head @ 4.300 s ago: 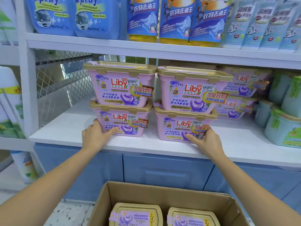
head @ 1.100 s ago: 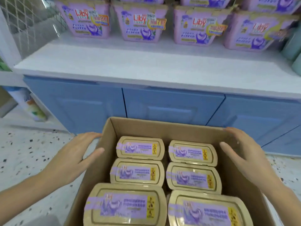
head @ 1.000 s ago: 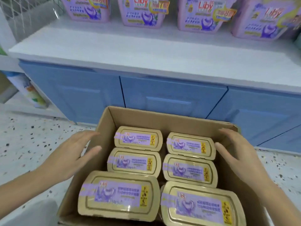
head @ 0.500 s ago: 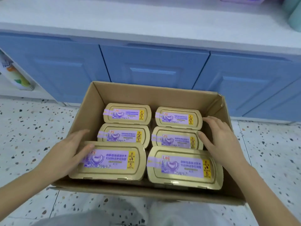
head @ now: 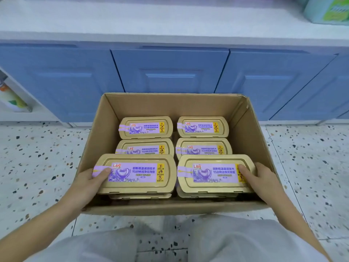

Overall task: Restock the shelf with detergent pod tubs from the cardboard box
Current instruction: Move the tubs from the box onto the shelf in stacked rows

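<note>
From my remote seat, I saw the left hand (head: 88,183) grasping the near-left tub (head: 137,173) and the right hand (head: 261,179) grasping the near-right tub (head: 215,173), both raised inside the cardboard box (head: 175,104) on the speckled floor (head: 37,157). Four tubs lay behind; blue cabinet doors (head: 170,70) and the white shelf (head: 151,19) stood beyond.

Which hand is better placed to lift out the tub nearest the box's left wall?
The left hand: its thumb lies on the near-left tub's lid and its fingers wrap that tub's outer end. The right hand grips the near-right tub.
</note>
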Available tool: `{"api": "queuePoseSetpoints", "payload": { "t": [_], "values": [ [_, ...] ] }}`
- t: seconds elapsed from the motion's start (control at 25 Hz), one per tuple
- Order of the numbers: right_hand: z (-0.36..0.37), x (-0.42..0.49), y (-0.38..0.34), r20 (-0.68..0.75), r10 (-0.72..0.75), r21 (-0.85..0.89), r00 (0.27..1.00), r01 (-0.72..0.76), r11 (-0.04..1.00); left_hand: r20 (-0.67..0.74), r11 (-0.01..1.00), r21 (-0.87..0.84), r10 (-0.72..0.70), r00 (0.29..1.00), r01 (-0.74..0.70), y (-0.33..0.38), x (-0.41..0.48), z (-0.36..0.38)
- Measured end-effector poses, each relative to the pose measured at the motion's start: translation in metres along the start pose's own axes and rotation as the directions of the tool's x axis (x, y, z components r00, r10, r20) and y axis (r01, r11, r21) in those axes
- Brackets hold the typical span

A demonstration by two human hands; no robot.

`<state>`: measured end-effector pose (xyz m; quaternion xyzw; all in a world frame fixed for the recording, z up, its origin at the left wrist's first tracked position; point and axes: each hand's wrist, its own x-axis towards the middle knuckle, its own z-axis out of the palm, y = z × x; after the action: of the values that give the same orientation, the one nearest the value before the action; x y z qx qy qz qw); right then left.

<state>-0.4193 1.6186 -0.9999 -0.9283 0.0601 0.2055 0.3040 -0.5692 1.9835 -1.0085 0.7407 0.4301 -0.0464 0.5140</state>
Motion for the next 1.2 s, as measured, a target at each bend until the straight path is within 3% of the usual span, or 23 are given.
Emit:
{"api": "queuePoseSetpoints", "payload": {
  "t": [0.12,0.48,0.64,1.04,1.2],
  "values": [
    [-0.002,0.004,0.005,0.019,-0.008,0.082,1.0,0.007,0.997,0.012,1.0,-0.021,0.005,1.0,-0.005,0.004,-0.003,0.0],
    [-0.002,-0.002,0.002,-0.165,-0.102,-0.007,0.981,0.103,0.995,-0.096,0.99,0.117,0.096,0.991,-0.085,0.009,-0.015,-0.001],
    [-0.024,-0.001,-0.014,-0.215,-0.175,-0.034,0.961,0.172,0.985,-0.122,0.991,0.067,0.124,0.985,-0.116,0.024,-0.021,-0.007],
    [-0.135,0.033,-0.15,-0.369,-0.323,0.001,0.872,0.347,0.938,-0.237,0.935,-0.074,0.321,0.917,-0.346,0.171,-0.016,-0.067],
    [-0.179,0.059,-0.204,-0.409,-0.324,0.105,0.853,0.397,0.912,-0.249,0.904,-0.178,0.34,0.907,-0.388,0.235,-0.003,-0.101]
  ]
}}
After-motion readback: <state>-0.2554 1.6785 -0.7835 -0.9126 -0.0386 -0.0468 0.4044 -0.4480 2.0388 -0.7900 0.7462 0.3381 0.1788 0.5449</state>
